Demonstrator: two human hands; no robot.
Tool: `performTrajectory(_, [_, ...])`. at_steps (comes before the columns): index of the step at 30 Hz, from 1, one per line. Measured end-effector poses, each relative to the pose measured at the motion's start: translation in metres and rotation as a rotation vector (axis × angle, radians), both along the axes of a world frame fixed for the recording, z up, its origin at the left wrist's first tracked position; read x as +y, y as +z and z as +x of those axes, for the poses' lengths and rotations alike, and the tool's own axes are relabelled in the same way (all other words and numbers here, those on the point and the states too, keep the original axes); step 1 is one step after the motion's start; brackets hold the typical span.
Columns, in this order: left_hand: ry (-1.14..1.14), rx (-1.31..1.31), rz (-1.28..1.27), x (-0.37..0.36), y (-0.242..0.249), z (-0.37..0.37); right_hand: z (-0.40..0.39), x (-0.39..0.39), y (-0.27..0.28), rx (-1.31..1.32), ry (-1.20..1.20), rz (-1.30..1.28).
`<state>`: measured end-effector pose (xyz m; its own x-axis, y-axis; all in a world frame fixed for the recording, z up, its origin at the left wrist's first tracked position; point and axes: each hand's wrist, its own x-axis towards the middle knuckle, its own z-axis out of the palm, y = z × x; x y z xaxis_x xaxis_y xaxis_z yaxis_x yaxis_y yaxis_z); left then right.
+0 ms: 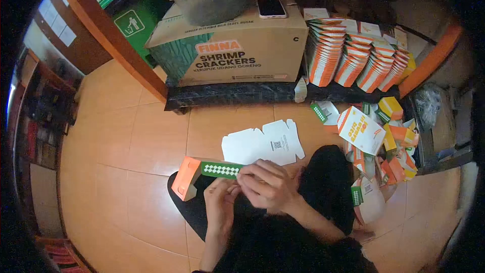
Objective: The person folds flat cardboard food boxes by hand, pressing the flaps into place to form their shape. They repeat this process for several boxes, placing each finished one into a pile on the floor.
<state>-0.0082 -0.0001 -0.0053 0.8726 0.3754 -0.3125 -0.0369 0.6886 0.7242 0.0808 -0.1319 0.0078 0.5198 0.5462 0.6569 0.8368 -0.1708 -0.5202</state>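
Note:
A partly folded food box (pixel 221 170) with a green checkered side and an orange end panel is held above my lap. My right hand (pixel 268 186) is closed around the right end of its green side. My left hand (pixel 221 203) is closed at its lower edge, with thumb and fingertips against the card; part of the grip is hidden. Just beyond the hands, a flat white box blank (pixel 247 144) with a printed code lies on the floor.
Several made-up boxes (pixel 361 131) lie heaped on the right. Stacks of flattened boxes (pixel 326 53) stand on a low black shelf (pixel 227 93) beside a large cracker carton (pixel 268 45), with a phone (pixel 271 7) on top. A green bin (pixel 129 25) is behind, left.

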Motion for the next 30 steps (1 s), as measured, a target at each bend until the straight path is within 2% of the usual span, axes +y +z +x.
performTrajectory(3, [0.031,-0.133,-0.005,0.002,0.002,-0.002,-0.001,-0.005,0.004,0.063,0.058,-0.001])
performTrajectory(5, [0.030,-0.079,-0.030,0.006,-0.007,-0.001,-0.001,-0.005,0.012,0.110,0.076,0.045])
performTrajectory(6, [0.039,-0.050,-0.026,0.003,0.001,0.000,-0.003,-0.006,0.010,0.270,0.129,0.038])
performTrajectory(7, [0.045,-0.022,-0.020,0.001,0.008,0.003,0.000,-0.004,0.003,0.241,0.095,0.050])
performTrajectory(9, [-0.047,-0.059,-0.224,0.012,0.007,-0.005,0.008,-0.001,-0.017,0.182,0.030,0.070])
performTrajectory(10, [-0.082,-0.084,-0.323,0.019,0.004,-0.009,0.008,-0.007,-0.020,0.199,-0.079,0.022])
performTrajectory(11, [-0.116,-0.108,-0.421,0.026,0.002,-0.012,0.008,-0.011,-0.023,0.287,-0.091,0.110])
performTrajectory(12, [-0.111,-0.269,-0.469,0.030,-0.001,-0.008,0.010,-0.014,-0.025,0.374,-0.100,0.199])
performTrajectory(13, [-0.015,-0.315,-0.456,0.031,-0.006,-0.003,0.011,-0.017,-0.025,0.463,-0.109,0.289])
performTrajectory(14, [0.022,-0.263,-0.496,0.031,-0.010,-0.002,0.013,-0.015,-0.024,0.268,-0.209,0.375])
performTrajectory(15, [0.058,-0.212,-0.534,0.023,0.004,0.006,0.010,-0.016,-0.018,0.218,-0.231,0.330])
performTrajectory(18, [0.109,-0.095,-0.318,-0.021,0.030,0.020,-0.005,-0.018,0.007,0.122,-0.270,0.184])
performTrajectory(21, [0.030,-0.039,0.494,-0.022,0.020,0.019,-0.008,-0.010,0.004,0.032,-0.184,0.242])
performTrajectory(22, [0.110,-0.035,0.493,-0.025,0.030,0.021,-0.009,-0.011,0.004,0.047,-0.150,0.214])
performTrajectory(25, [0.103,-0.042,0.728,-0.013,0.033,0.014,-0.004,-0.016,0.010,0.070,-0.076,0.218])
performTrajectory(26, [0.152,-0.039,0.726,-0.015,0.034,0.012,-0.005,-0.016,0.008,0.193,-0.035,0.273])
performTrajectory(30, [0.431,-0.062,0.972,-0.015,0.018,0.015,-0.008,-0.018,0.019,0.524,0.117,0.370])
